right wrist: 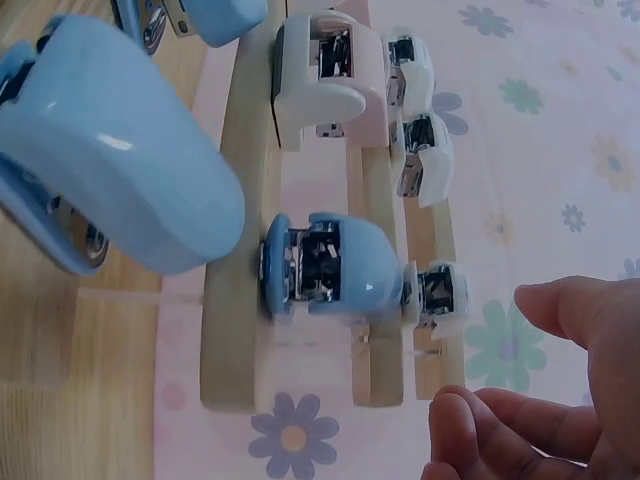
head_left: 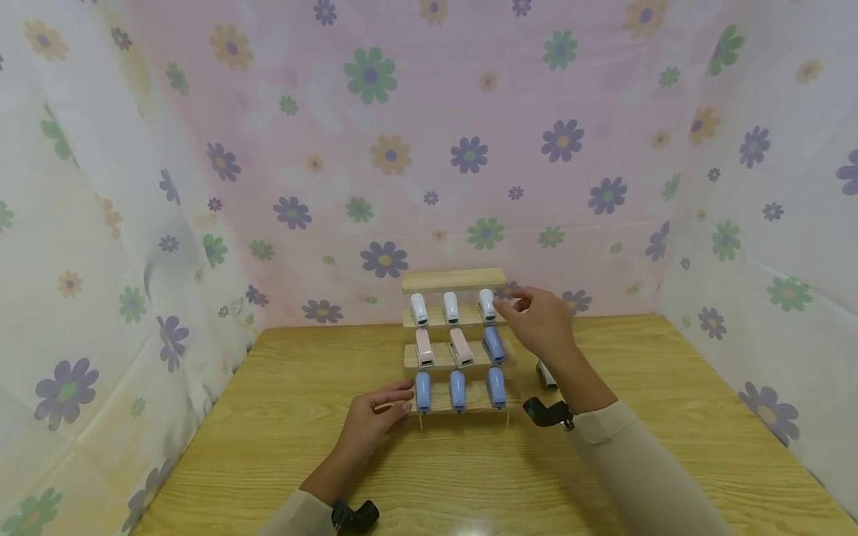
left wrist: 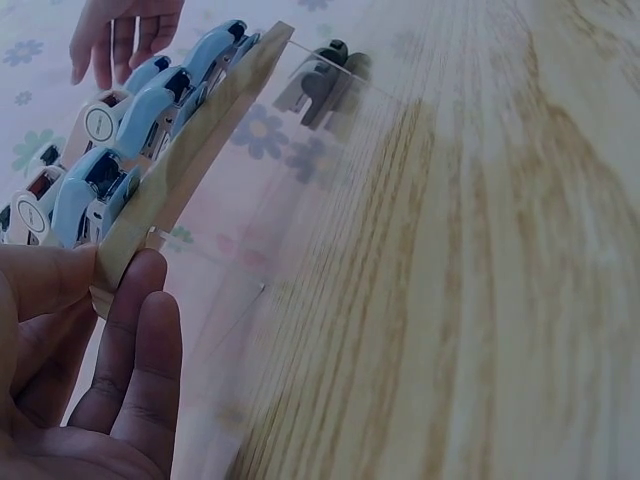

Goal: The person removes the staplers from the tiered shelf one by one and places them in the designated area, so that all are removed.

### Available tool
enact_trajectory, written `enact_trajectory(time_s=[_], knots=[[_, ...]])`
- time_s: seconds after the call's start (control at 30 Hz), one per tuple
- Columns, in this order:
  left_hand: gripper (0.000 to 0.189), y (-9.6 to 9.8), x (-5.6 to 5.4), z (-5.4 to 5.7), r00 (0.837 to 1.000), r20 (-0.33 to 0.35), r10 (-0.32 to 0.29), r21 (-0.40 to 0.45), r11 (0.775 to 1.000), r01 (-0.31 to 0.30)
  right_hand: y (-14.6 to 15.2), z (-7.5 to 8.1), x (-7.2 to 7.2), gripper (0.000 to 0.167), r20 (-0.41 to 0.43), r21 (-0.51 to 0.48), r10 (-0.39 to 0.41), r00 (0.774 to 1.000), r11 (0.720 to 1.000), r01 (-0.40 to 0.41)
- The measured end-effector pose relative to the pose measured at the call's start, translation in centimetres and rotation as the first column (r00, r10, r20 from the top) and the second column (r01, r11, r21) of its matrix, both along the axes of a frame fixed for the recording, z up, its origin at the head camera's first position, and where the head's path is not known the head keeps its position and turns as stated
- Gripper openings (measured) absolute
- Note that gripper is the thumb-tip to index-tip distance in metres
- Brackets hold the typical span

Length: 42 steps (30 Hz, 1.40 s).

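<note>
Remotely, I count on the four-shelf wooden rack (head_left: 454,280) three white staplers (head_left: 450,307), two pink staplers (head_left: 460,347) and four blue staplers (head_left: 457,391); a tenth stapler (head_left: 546,374) sits on the table (head_left: 302,365), right of it. I see the left hand (head_left: 367,418) pinching the lowest shelf (left wrist: 190,165); the right hand (head_left: 541,321), thumb and fingers parted, holds nothing beside the rightmost white one.

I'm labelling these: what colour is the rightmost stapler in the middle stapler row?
That stapler is blue, best seen in the right wrist view.
</note>
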State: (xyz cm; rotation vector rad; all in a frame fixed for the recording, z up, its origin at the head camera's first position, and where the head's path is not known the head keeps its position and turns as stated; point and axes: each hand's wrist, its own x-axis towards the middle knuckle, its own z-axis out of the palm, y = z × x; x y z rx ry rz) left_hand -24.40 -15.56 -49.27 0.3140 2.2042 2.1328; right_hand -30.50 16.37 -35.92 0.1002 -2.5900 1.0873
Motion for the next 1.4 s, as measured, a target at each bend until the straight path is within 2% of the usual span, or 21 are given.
enact_trajectory(time_s=[0.2,0.43,0.8,1.17,1.4], knots=[[0.026,0.0,0.0,0.0,1.0,0.029,0.005,0.016,1.0,-0.005,-1.1,0.2,-0.4,0.059,-0.008,0.015,0.007,1.0,1.0,-0.006],[0.026,0.0,0.0,0.0,1.0,0.027,-0.001,0.024,1.0,0.001,-2.0,0.3,-1.1,0.064,0.001,0.036,0.003,1.0,0.999,-0.003],[0.026,0.0,0.0,0.0,1.0,0.023,0.003,0.024,1.0,-0.003,-3.2,0.4,-1.7,0.066,0.07,0.091,-0.037,0.997,0.995,0.031],[0.026,0.0,0.0,-0.1,0.999,0.031,0.012,0.017,1.0,-0.012,-3.4,0.4,-1.7,0.044,-0.03,0.079,-0.058,0.998,0.995,0.06],[0.026,0.0,0.0,-0.1,0.999,0.034,0.01,0.019,1.0,-0.01,-3.4,0.4,-1.6,0.041,-0.044,0.061,-0.069,0.997,0.996,0.072]])
